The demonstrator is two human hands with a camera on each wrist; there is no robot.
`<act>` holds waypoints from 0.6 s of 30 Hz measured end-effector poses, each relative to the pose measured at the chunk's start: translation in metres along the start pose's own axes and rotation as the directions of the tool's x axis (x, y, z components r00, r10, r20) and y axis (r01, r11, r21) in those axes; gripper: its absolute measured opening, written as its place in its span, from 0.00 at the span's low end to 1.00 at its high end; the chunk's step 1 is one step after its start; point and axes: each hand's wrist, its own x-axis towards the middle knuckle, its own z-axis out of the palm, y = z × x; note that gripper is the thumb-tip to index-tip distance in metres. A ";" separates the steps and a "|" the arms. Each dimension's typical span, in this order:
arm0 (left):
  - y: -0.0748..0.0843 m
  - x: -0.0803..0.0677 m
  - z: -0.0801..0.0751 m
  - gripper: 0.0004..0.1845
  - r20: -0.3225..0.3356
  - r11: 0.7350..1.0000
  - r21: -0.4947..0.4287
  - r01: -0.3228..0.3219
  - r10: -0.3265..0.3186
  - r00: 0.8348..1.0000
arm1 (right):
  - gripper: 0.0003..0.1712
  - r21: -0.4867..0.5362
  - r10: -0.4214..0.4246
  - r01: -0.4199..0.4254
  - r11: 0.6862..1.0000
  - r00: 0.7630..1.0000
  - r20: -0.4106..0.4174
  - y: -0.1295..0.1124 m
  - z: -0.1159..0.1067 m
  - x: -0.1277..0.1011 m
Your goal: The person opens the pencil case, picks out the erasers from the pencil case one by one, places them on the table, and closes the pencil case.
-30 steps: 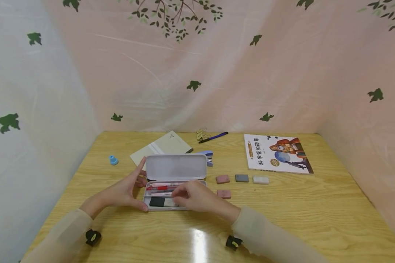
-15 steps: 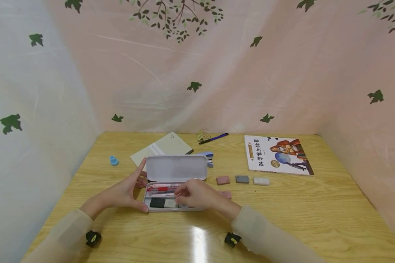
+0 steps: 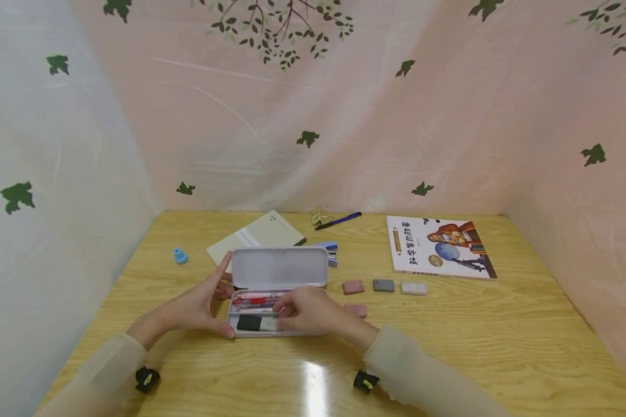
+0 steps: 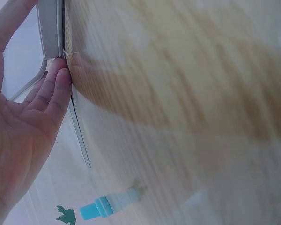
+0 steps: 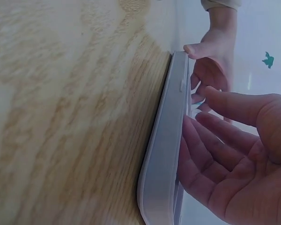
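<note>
The big wooden worktop (image 3: 448, 324) holds an open pencil case (image 3: 276, 289) near the person, with its lid (image 3: 279, 267) standing up at the back and its long side running left to right. The tray lies right under the right hand (image 3: 308, 310), which is the nearer hand to what is inside. The left hand (image 3: 198, 304) is at the case's left end, open, with straight fingers against the end and the thumb at the front corner. The right hand hangs over the tray with fingers bent, its tips just above a black and white eraser (image 3: 258, 322) at the front; I cannot tell if it pinches anything. A red pen (image 3: 250, 300) lies along the back of the tray. The hand hides the tray's right half. The wrist views are blurry and show only the case edge (image 5: 166, 140) and open palms. A pink eraser (image 3: 356, 310) is partly hidden behind the right wrist.
</note>
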 end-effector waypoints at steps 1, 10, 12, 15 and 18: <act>0.000 0.000 0.000 0.77 0.000 1.000 0.002 0.000 0.000 1.000 | 0.13 -0.005 -0.003 0.003 1.000 1.000 0.006 0.000 0.001 0.000; 0.000 0.000 0.000 0.77 -0.003 1.000 0.008 -0.007 0.007 1.000 | 0.15 0.024 -0.017 0.017 1.000 1.000 0.023 -0.002 0.004 0.000; 0.000 0.000 0.000 0.77 -0.002 1.000 0.008 -0.006 0.006 1.000 | 0.14 0.031 -0.021 0.020 0.999 0.999 0.025 -0.002 0.005 -0.001; -0.001 0.000 0.000 0.77 0.001 1.000 0.006 -0.002 0.002 1.000 | 0.13 0.030 -0.044 0.043 0.999 0.999 0.020 -0.002 0.008 -0.002; -0.001 0.000 0.000 0.77 0.003 1.000 0.002 -0.004 0.004 1.000 | 0.13 0.022 -0.078 0.078 0.997 0.997 0.007 -0.003 0.011 -0.003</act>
